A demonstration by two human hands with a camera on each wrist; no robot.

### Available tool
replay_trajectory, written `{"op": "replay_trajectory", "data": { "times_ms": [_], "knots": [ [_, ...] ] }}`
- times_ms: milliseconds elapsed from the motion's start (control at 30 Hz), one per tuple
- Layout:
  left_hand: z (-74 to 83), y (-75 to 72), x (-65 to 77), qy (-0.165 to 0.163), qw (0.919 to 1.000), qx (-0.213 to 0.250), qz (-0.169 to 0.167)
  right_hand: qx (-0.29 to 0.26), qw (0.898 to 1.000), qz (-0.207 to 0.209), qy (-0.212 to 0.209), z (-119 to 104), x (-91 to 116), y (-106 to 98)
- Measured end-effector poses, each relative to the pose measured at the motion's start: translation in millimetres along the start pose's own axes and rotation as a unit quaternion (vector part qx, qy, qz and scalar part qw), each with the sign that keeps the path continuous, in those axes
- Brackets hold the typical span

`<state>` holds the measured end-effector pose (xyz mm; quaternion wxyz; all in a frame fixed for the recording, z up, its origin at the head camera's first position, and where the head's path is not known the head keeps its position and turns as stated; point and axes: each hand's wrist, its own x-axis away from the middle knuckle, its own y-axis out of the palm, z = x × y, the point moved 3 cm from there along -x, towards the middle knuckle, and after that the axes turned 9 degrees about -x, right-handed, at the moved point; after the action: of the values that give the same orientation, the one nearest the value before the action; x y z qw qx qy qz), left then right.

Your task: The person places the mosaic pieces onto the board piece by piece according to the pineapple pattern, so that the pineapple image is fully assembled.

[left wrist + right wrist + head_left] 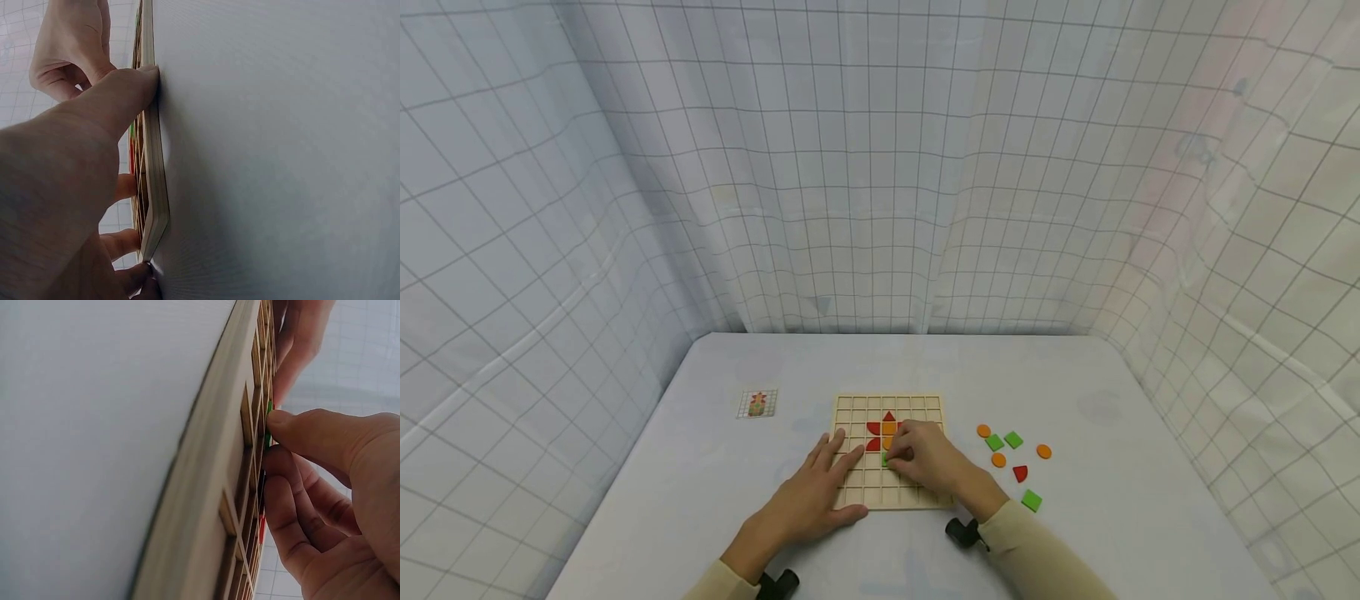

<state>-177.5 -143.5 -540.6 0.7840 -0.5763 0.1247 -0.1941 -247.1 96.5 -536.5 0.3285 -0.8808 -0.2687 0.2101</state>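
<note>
A light wooden grid board [895, 500] lies flat on the white table. Red pieces and orange pieces fill several cells near its middle, including a red triangle [889, 416] and an orange square [889, 428]. My left hand [815, 497] rests with spread fingers over the board's left side, its thumb on the near edge. My right hand [925, 454] pinches a green square tile [270, 428] at a cell just below the orange pieces. In the right wrist view, the thumb touches the green tile; the fingers partly hide its cell.
Loose pieces lie right of the board: orange discs [1043, 451], green squares [1032, 500] and a red quarter-round piece [1020, 473]. Left of the board is a small pattern card [757, 404]. White gridded curtains [880, 208] hang behind and beside the table.
</note>
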Motion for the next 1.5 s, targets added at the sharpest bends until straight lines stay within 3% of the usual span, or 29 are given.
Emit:
{"op": "replay_trajectory", "data": {
  "times_ms": [467, 633, 1000, 1300, 1500],
  "knots": [
    [-0.9, 2.8, -0.6, -0.005, 1.0, 0.0, -0.001, 0.018, 0.999, 0.027, -0.005, 4, 14, -15],
    [-2.2, 5.5, -1.2, -0.01, 0.9999, -0.001, -0.003, 0.017, 0.999, 0.04, 0.021, 12, 24, -26],
    [-2.5, 7.7, -1.5, -0.008, 1.0, 0.0, 0.0, 0.042, 0.996, 0.081, 0.024, 37, 45, -55],
    [-3.6, 8.8, -1.5, -0.006, 1.0, -0.002, -0.001, 0.065, 0.988, 0.114, 0.081, 67, 59, -81],
    [-3.6, 8.5, -1.2, -0.009, 0.9999, 0.002, -0.004, 0.075, 0.981, 0.108, 0.145, 80, 66, -94]
  ]
}}
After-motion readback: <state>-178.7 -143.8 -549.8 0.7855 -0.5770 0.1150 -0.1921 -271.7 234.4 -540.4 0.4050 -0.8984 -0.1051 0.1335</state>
